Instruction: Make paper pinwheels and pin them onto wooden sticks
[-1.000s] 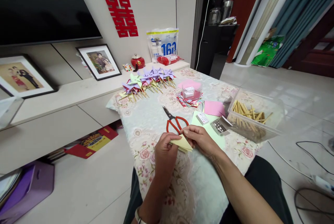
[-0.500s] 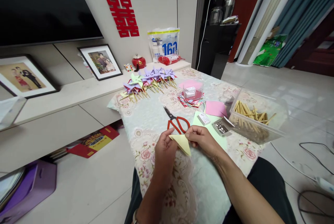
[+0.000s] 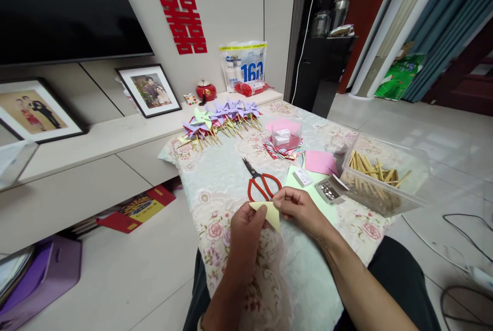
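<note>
A pale yellow sheet of paper [image 3: 272, 214], folded to a triangle, is held between my two hands above the near part of the table. My left hand [image 3: 247, 220] grips its left side, thumb pressed on top. At the upper right corner, the fingertips of my right hand [image 3: 296, 206] pinch the paper. Just beyond the hands lie scissors [image 3: 265, 182] with red handles, blades pointing away. Right of them, a light green sheet [image 3: 321, 205] carries a small white box [image 3: 302, 177] and an opened box of small metal pieces [image 3: 329, 190].
Finished paper pinwheels [image 3: 223, 115] lie at the table's far left. A clear round container [image 3: 295, 138] stands on patterned paper squares [image 3: 275, 152]. Pink paper [image 3: 320, 162] lies beside a clear plastic bin [image 3: 385, 202] of wooden sticks [image 3: 370, 166]. A floral tablecloth [image 3: 215, 192] covers the table.
My left thumb has moved onto the face of the folded yellow paper, and the triangle has turned slightly. My right hand still pinches its corner. The scissors and other things stay put.
</note>
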Motion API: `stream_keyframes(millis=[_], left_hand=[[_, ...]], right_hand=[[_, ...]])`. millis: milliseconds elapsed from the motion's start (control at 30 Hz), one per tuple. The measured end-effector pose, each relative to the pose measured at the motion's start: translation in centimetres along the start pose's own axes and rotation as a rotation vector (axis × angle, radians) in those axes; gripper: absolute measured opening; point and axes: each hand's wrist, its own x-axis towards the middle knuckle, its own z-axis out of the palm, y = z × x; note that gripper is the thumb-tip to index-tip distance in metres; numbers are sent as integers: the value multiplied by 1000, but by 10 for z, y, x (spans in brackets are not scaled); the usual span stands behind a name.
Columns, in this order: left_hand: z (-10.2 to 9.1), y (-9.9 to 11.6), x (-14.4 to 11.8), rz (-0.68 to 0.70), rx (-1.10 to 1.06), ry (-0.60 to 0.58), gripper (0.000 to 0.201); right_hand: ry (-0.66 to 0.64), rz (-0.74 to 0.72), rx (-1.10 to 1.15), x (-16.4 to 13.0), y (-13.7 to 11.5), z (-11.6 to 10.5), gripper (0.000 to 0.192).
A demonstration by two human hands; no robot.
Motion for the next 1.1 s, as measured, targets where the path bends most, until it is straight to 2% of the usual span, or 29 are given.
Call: stream_keyframes(millis=[100, 300, 433, 600, 800, 933, 1100], left_hand=[[-1, -2, 1, -5, 12, -10, 17], [-2, -11, 8, -36, 10, -91, 18], [-5, -8, 16, -41, 45, -134, 19], [-11, -7, 32, -11, 60, -153, 18], [-14, -3, 41, -11, 4, -134, 20], [-15, 1, 34, -16, -3, -105, 19], [-18, -4, 28, 4, 21, -92, 16]], right_hand=[[-26, 6, -7, -2, -2, 2, 25], [4, 12, -52, 0, -1, 3, 30], [4, 30, -98, 2, -3, 3, 32], [-26, 45, -227, 9, -15, 7, 30], [-4, -28, -397, 21, -31, 14, 24], [-7, -29, -302, 21, -25, 17, 25], [4, -7, -171, 13, -13, 17, 30]])
